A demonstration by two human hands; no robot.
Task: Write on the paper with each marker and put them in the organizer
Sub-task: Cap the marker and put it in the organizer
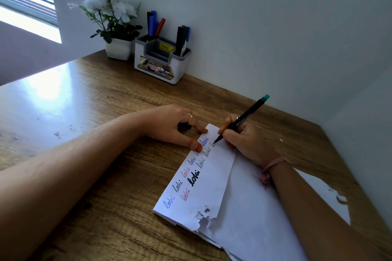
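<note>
The right hand (pixel 244 137) pinches a teal-capped marker (pixel 241 119) low on its black barrel, thumb and forefinger curled round it close to the tip, which touches the folded paper (pixel 212 180) at the end of the second written line. The left hand (pixel 178 127) lies with fingers mostly straight, its fingertips pressing the paper's upper left edge to keep it from sliding; something small and dark sits under its curled ring finger, possibly the marker's cap, though that cannot be told for sure.

The paper carries two rows of the word "loki" in blue, red and black ink. It is thin, limp and torn at its lower corner, so it looks likely to shift or crease unless held flat. The marker looks light, rigid and smooth; a grip near the tip suits writing, while a hold nearer mid-barrel would probably suit dropping it upright.

Well apart, at the back of the wooden worktop (pixel 95 101) against the wall, stands the white organizer (pixel 161 63), with several markers (pixel 154 23) already upright in its left and right compartments. A potted white flower (pixel 112 21) stands just beside it.
</note>
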